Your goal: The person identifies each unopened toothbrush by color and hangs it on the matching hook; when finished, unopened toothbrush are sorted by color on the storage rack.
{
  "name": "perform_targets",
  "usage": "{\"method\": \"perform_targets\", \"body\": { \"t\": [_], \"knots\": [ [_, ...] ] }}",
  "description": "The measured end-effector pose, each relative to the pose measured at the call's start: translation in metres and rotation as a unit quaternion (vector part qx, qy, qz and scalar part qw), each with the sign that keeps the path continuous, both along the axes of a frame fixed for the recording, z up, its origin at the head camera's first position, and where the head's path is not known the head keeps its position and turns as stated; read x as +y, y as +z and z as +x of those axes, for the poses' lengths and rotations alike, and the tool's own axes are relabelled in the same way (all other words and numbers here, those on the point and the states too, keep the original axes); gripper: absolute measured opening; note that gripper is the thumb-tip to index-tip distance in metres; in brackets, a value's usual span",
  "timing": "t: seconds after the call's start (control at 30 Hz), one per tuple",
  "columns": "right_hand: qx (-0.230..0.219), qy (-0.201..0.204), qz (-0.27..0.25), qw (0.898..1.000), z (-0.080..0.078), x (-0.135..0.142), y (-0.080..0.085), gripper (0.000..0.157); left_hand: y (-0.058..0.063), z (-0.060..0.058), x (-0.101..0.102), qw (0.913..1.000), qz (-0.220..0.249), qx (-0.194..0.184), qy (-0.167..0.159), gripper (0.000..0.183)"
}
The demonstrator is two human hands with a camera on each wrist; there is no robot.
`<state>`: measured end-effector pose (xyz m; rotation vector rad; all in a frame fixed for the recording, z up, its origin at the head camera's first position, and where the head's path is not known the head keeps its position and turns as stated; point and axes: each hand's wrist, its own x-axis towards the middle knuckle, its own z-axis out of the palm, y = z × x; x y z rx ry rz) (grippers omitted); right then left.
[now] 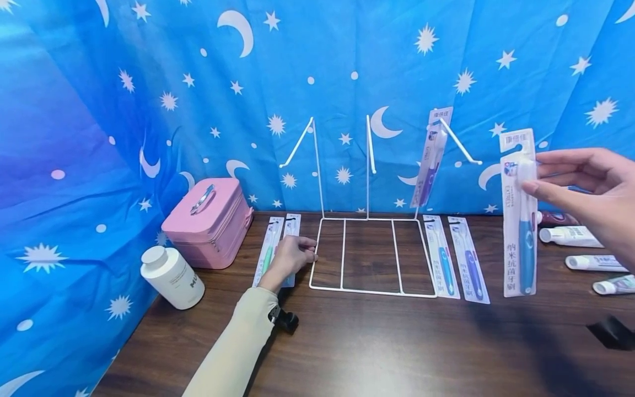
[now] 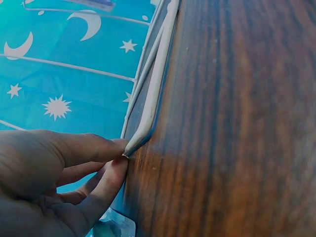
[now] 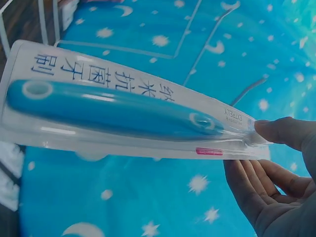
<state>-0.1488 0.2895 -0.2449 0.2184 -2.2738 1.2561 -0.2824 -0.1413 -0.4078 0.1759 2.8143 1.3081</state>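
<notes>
Raised at the right, my right hand pinches a packaged toothbrush with a blue handle between thumb and fingers. The pack stands upright, its hook slot at the top. My left hand pinches the left edge of the white wire rack; in the left wrist view, thumb and finger meet at a corner of the rack's wire. Three arms rise at the rack's back. From the right arm hangs a purple packaged toothbrush, tilted; the left and middle arms are bare.
Two packaged toothbrushes lie left of the rack, partly behind my left hand. Two more, blue and purple, lie to its right. A pink case and white bottle stand left; several tubes lie far right.
</notes>
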Motion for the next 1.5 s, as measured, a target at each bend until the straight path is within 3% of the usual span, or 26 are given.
{"method": "perform_targets", "body": {
  "t": [0.17,0.33,0.6,0.7,0.97,1.5],
  "knots": [
    [0.048,0.02,-0.018,0.998,0.009,-0.01,0.009,0.048,0.0,0.0,0.0,1.0,0.001,0.0,-0.001,0.025],
    [0.07,0.016,0.006,0.997,0.019,-0.027,0.016,0.052,0.001,-0.001,0.0,0.9999,-0.007,0.008,-0.001,0.025],
    [0.065,0.017,0.014,0.998,0.037,-0.084,0.029,0.05,-0.001,0.0,0.0,1.0,0.003,0.005,-0.008,0.026],
    [0.059,0.035,0.003,0.998,0.04,-0.101,0.03,0.05,-0.001,0.0,0.0,0.9999,0.001,0.007,-0.009,0.027],
    [0.046,0.09,0.013,0.995,0.022,-0.132,0.021,0.044,-0.001,-0.001,0.001,0.9997,-0.011,0.021,-0.001,0.026],
    [0.06,0.108,0.026,0.992,-0.011,-0.155,0.003,0.043,0.0,0.0,-0.001,0.9999,0.001,0.008,-0.009,0.028]
  ]
}}
